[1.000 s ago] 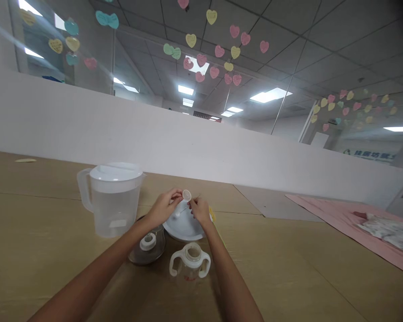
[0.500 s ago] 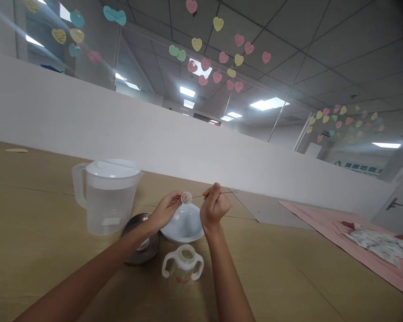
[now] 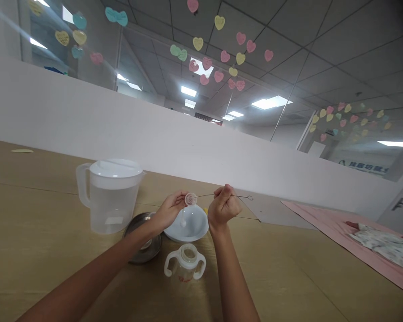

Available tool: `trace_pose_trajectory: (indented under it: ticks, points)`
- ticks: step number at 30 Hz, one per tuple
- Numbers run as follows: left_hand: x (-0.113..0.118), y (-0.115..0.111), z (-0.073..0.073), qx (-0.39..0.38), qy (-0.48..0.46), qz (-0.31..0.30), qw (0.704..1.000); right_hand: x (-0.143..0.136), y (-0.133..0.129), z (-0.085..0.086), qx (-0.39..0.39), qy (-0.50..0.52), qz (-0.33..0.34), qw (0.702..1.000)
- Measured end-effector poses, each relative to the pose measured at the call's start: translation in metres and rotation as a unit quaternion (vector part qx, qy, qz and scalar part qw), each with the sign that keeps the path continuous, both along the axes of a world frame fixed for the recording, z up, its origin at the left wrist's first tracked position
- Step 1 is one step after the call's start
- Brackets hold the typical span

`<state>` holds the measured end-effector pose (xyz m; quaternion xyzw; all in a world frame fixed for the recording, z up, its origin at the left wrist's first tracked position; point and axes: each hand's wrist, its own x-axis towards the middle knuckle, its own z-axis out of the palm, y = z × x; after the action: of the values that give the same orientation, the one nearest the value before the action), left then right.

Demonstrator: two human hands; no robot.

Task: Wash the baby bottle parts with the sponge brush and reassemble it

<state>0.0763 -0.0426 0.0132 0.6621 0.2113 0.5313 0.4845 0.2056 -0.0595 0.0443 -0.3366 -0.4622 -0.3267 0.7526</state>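
Note:
My left hand (image 3: pixel 171 209) pinches a round translucent bottle nipple (image 3: pixel 190 199) by its left edge, above a white bowl (image 3: pixel 188 230). A thin tube with a small whitish end (image 3: pixel 183 222) hangs below it. My right hand (image 3: pixel 224 208) is closed around a thin wire brush (image 3: pixel 204 195), its looped end sticking out to the right. The wire's left tip reaches the nipple; bristles cannot be made out. Nearer to me, between my forearms, a clear baby bottle (image 3: pixel 185 264) with two white handles stands upright, its top uncovered.
A lidded clear pitcher (image 3: pixel 112 203) of water stands at left. Partly behind my left forearm is a steel bowl (image 3: pixel 154 250) with something white in it. On the right, a doll-like figure in patterned cloth (image 3: pixel 383 243) lies on a pink cloth (image 3: pixel 325 219). A white wall (image 3: pixel 174 147) borders the table.
My right hand has moved to the right along with the wire brush, and the loop now shows plainly. In my left hand the nipple has shifted slightly right, and its hanging tube has come into sight.

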Motion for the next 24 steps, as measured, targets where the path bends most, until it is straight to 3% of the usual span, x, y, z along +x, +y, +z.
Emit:
trace_pose_trajectory:
  ticks: [8, 24]
  points:
    - [0.0005, 0.0042, -0.0038, -0.030, -0.046, -0.010, 0.998, 0.0035, -0.0035, 0.0023, -0.002, -0.033, -0.028, 0.999]
    - [-0.0042, 0.0031, 0.0015, -0.033, -0.049, 0.008, 0.998, -0.0053, -0.0089, 0.0009, 0.010, -0.109, -0.029, 0.994]
